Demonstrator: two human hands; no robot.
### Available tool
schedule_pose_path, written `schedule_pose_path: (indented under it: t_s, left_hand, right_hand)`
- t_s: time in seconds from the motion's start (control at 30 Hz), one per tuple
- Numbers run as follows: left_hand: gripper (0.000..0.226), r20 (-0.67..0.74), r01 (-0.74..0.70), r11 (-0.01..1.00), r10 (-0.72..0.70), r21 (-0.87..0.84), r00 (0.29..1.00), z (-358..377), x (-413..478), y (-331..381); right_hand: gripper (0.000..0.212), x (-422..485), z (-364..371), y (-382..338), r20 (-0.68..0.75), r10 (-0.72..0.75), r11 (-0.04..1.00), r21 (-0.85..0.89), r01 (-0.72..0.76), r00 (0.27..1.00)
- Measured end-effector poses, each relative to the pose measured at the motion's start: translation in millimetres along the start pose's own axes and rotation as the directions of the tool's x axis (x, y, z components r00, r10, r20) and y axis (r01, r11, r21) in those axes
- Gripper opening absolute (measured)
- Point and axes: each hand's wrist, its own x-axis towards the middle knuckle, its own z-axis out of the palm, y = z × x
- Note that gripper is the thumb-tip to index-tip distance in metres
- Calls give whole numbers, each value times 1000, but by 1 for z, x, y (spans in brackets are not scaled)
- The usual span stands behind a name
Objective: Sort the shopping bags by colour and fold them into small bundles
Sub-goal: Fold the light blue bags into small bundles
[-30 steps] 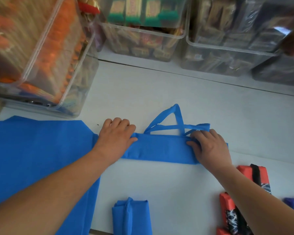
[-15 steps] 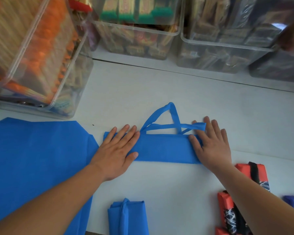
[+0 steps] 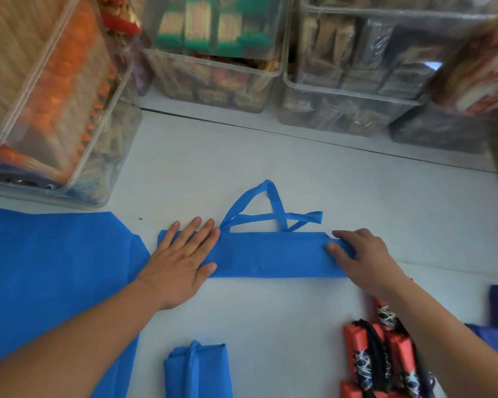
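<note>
Seen from the head camera, the blue bag [image 3: 270, 255], folded into a long strip, lies across the white table [image 3: 299, 168], its length running left to right and its handles [image 3: 268, 208] poking out on the far side. The left hand [image 3: 181, 259] lies flat on the left end, fingers straight, pressing. The right hand [image 3: 362, 257] sits at the right end, thumb and curled fingers apparently pinching it, so I'd guess that end folds leftward.

Bright, even, diffuse light — shadows on the white tabletop [image 3: 270, 168] stay faint. The plastic bins [image 3: 213, 67] along its far edge are smeared, with wide-angle bending toward the corners.
</note>
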Motion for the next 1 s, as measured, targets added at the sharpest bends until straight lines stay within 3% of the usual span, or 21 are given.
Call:
schedule_pose_path:
  t_s: [0.07,0.17,0.33,0.5,0.57,0.67,0.87,1.0]
  left_hand:
    - [67,-12,3,1000,-3,-3,1000,-1,1,1]
    - [68,-1,4,1000,-4,-4,1000,-3,2,1]
    - [68,-15,7,1000,-7,-24,1000,-3,2,2]
    - [69,8,-13,998,13,-64,1000,-5,1,1]
    - [70,2,-44,995,45,-95,999,-8,0,-2]
    - [70,16,-54,986,57,-156,998,-16,-2,-5]
    - [67,-97,44,991,-57,-127,994,-17,-12,9]
    - [64,-130,75,987,-94,-141,987,-7,-21,9]
  right_hand:
    - [45,1,5,-1,69,89,989,109,-96,994]
    - [27,0,14,-7,81,175,962,196,-188,981]
    - [7,-2,19,-16,-55,203,888,432,-160,978]
    - [30,-1,12,-24,18,134,885,448,-128,991]
    - [24,3,10,-28,15,91,902,423,-89,996]
    - [9,6,18,-32,-63,65,925,379,-36,996]
    - [22,8,26,-32,-234,74,911,412,30,969]
    - [20,9,26,-35,-290,54,918,391,67,955]
